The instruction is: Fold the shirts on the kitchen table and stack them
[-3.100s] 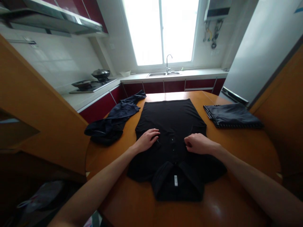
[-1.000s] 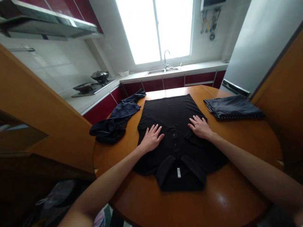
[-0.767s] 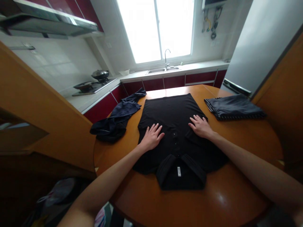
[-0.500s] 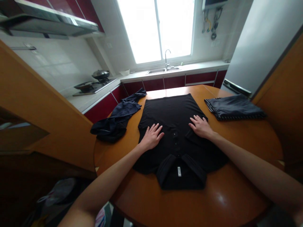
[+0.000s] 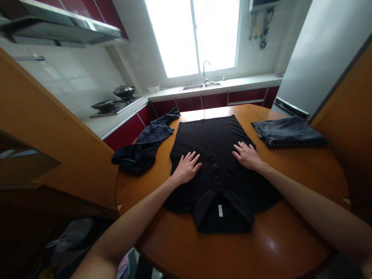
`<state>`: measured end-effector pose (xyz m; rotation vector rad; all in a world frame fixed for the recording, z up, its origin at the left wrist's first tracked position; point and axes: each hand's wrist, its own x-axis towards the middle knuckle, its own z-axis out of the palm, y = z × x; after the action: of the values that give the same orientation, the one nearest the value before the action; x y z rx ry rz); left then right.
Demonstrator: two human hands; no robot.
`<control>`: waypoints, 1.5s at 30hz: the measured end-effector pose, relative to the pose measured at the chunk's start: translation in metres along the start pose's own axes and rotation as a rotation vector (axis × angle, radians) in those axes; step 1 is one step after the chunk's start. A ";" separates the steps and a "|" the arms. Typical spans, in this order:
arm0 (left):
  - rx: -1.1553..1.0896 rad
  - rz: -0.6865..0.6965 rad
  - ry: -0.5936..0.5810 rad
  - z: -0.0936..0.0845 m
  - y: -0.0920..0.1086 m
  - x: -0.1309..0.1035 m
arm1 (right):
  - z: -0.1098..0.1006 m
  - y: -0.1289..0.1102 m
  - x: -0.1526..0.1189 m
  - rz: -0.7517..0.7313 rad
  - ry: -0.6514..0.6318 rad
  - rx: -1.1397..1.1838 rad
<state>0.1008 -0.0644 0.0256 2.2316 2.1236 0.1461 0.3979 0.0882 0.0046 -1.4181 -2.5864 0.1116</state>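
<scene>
A black polo shirt lies spread out, front side up, with its collar toward me and its hem toward the window. A white label shows inside the collar, and small buttons run down the placket. My left hand rests flat on the left side of the shirt, fingers spread. On the right side, near the shirt's edge, my right hand also lies flat with its fingers apart. Neither hand grips the cloth.
The shirt is on a round wooden table. A crumpled dark blue garment lies at the left edge, partly overhanging. Folded dark clothing sits at the right. Beyond stand a sink, a stove with pans and a fridge.
</scene>
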 end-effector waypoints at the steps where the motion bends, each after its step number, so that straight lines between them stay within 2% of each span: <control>1: 0.000 0.001 0.000 0.000 0.000 0.000 | 0.000 0.000 0.000 0.001 -0.001 -0.002; 28: -0.045 0.013 0.014 -0.001 -0.002 0.000 | -0.001 0.000 0.000 0.008 0.009 0.010; 34: -0.058 -0.142 0.114 -0.007 -0.023 0.006 | -0.004 -0.006 -0.005 -0.027 0.134 0.015; 39: -0.002 -0.195 0.086 -0.005 -0.032 0.008 | -0.001 -0.007 -0.004 -0.014 0.009 0.034; 45: 0.011 -0.192 0.061 -0.006 -0.029 0.007 | 0.000 -0.007 -0.003 -0.010 -0.004 0.032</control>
<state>0.0720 -0.0563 0.0291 2.0395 2.3602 0.1958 0.3938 0.0824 0.0048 -1.3953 -2.5821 0.1541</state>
